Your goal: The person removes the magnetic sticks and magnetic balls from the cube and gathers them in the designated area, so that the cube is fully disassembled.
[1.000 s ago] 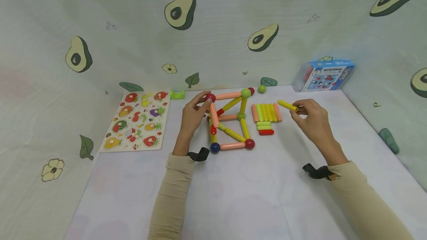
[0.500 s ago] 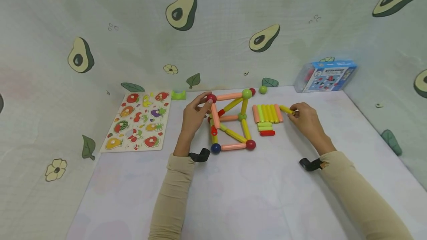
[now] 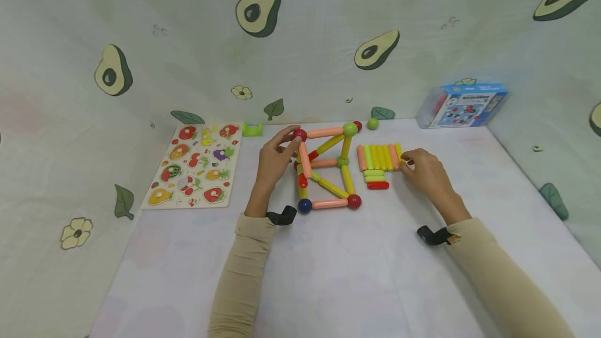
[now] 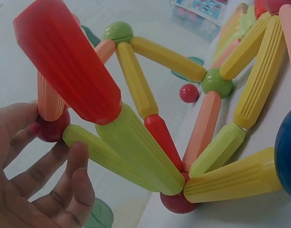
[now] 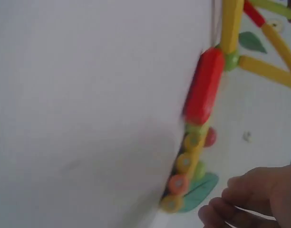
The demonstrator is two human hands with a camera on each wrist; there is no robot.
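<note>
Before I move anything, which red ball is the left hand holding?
The red ball at the top left of the stick frame in the head view: the left hand grips it, while the other red balls are untouched.

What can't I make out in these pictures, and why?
Whether the right hand touches the end yellow rod: it hides part of the rod in the head view; the right wrist view is blurred.
Small lettering on the blue box: too small in the head view.
Rest of the blue ball: cut off by the right edge, left wrist view.
</note>
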